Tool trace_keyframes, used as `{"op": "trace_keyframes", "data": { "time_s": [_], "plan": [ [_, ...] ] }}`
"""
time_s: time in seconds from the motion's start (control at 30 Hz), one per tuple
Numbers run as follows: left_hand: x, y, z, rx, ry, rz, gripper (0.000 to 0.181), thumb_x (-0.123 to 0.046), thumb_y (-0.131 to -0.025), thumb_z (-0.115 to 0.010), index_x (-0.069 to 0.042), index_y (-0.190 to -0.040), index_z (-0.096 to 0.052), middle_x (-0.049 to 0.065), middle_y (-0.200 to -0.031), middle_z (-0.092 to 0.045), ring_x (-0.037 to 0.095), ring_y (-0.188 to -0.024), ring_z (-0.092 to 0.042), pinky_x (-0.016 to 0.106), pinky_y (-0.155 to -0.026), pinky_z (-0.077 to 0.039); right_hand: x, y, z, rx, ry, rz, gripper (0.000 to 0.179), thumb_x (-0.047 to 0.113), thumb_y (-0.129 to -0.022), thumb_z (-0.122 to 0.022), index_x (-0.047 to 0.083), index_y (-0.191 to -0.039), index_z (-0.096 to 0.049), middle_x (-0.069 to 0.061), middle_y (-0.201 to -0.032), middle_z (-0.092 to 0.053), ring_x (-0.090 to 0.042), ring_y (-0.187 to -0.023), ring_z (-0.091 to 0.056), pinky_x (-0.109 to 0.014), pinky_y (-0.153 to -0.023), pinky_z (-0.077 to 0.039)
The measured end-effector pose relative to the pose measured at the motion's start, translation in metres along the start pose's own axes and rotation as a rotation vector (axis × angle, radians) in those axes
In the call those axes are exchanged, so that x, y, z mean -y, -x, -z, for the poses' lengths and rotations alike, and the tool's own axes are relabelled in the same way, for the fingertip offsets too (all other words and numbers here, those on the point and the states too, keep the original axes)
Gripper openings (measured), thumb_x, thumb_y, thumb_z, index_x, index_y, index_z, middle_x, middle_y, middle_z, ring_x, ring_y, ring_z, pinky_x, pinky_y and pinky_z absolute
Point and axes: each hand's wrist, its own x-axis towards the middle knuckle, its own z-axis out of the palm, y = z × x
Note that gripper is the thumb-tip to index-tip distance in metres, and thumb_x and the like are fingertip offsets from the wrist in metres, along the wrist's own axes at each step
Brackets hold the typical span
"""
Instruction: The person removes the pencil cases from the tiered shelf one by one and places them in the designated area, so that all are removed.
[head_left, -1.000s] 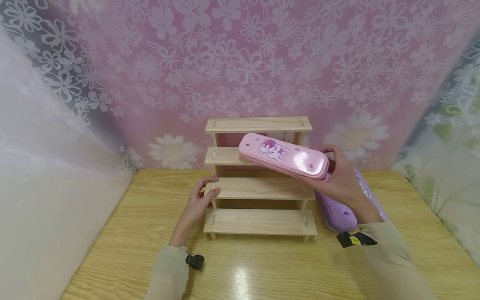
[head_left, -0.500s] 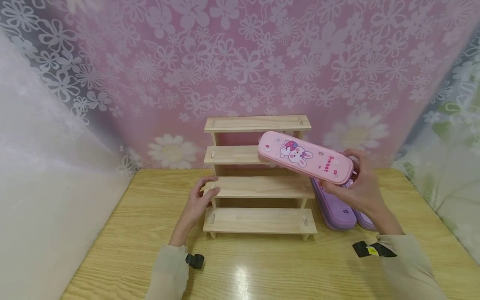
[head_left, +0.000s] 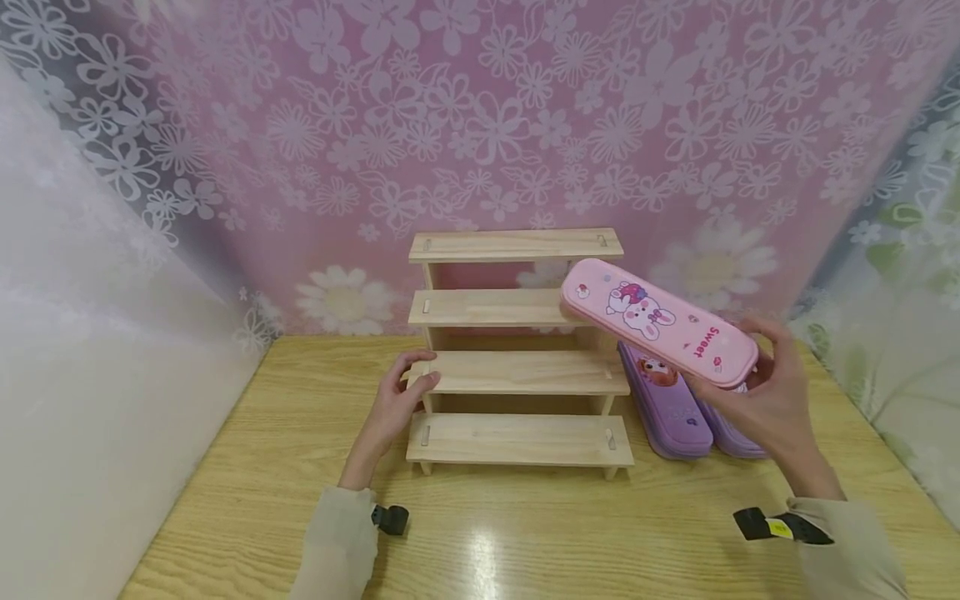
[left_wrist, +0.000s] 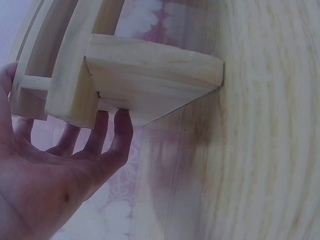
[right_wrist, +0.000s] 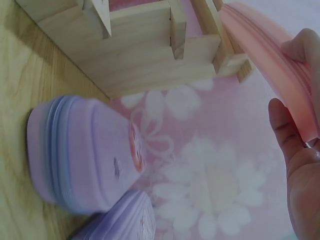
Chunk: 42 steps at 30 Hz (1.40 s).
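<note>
My right hand (head_left: 768, 400) grips the right end of a pink pencil case (head_left: 660, 321) with a bunny picture and the word "Sweet". The case is held tilted above the table, its left end in front of the right end of the second step from the top. My left hand (head_left: 393, 404) holds the left end of the third step down on a four-tier wooden shelf (head_left: 517, 439). In the left wrist view its fingers (left_wrist: 122, 135) bend against the shelf's side panel. Bare wood shows on the visible steps.
On the table (head_left: 570, 533), right of the shelf, lie two purple pencil cases (head_left: 678, 425) side by side, partly hidden under the pink one. A flowered pink curtain (head_left: 495, 125) hangs behind, and pale sheets (head_left: 90, 375) flank both sides.
My right hand has carried the pink pencil case rightward, away from the shelf and over the purple cases, more of which now show. My left hand has stayed on the shelf.
</note>
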Motion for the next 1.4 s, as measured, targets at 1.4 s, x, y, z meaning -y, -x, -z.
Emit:
{"op": "trace_keyframes", "data": {
  "time_s": [1.4],
  "plan": [
    [-0.005, 0.002, -0.003, -0.018, 0.001, 0.002, 0.034, -0.033, -0.102, -0.064, -0.025, -0.134, -0.059, 0.0, -0.149, -0.046, 0.029, -0.108, -0.055, 0.038, -0.083, -0.056, -0.059, 0.046, 0.088, -0.4, 0.349, -0.32, 0.083, 0.001, -0.065, -0.088, 0.033, -0.129, -0.044, 0.026, -0.116, -0.038, 0.012, -0.084, -0.046, 0.002, -0.068, -0.037]
  ]
}}
